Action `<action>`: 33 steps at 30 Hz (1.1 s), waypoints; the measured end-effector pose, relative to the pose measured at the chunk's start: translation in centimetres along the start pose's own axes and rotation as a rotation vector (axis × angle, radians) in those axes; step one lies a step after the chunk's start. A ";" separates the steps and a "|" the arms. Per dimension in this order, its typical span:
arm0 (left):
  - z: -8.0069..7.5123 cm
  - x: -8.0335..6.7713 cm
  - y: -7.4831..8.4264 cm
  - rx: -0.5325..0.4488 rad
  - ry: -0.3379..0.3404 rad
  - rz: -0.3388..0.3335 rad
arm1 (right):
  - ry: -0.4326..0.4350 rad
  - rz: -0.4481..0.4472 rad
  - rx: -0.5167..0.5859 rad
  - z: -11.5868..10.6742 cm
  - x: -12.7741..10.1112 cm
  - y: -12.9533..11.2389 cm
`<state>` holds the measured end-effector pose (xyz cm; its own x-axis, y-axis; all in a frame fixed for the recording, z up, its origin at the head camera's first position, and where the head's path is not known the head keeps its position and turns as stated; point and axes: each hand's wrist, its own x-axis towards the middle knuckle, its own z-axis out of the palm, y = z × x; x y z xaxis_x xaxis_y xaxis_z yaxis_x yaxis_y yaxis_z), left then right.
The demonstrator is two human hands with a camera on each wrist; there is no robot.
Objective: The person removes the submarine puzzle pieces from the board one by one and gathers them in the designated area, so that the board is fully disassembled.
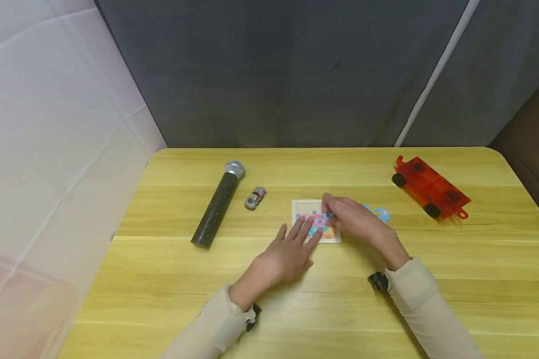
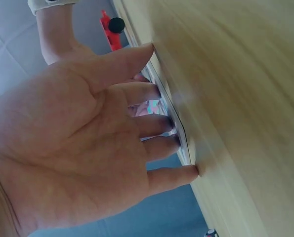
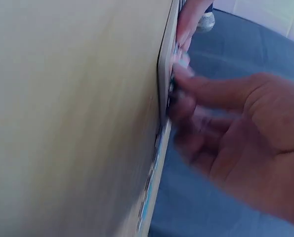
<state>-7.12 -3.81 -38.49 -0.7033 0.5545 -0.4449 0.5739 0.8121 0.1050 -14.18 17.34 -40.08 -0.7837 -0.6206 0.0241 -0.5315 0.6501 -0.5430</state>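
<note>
A small jigsaw puzzle board (image 1: 307,206) with a white border lies on the table, its lower part filled with pink, blue and orange pieces. My left hand (image 1: 282,259) rests palm down with spread, straight fingers on the pieces and the board's near edge. At the board's right side, my right hand (image 1: 357,219) has thumb and fingertips curled together, pinching a puzzle piece (image 3: 183,60) that the fingers mostly hide. Loose blue puzzle pieces (image 1: 382,214) lie just right of the board, partly behind the right hand.
On the wooden table (image 1: 161,289), a black microphone (image 1: 217,207) with a silver head lies to the left. A small silver toy car (image 1: 255,198) sits between it and the board. Far right stands a red translucent toy trailer (image 1: 431,187) with black wheels. A dark grey panel (image 1: 269,75) borders the back.
</note>
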 end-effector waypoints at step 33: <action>0.0 -0.2 0.1 -0.006 0.027 -0.005 | -0.153 0.548 0.000 -8.6 -7.5 8.4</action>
<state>-6.86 -3.84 -38.39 -0.7174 0.5550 -0.4210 0.5677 0.8161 0.1084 -15.50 31.25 -37.63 -0.8897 -0.2489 -0.3828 -0.0600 0.8949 -0.4423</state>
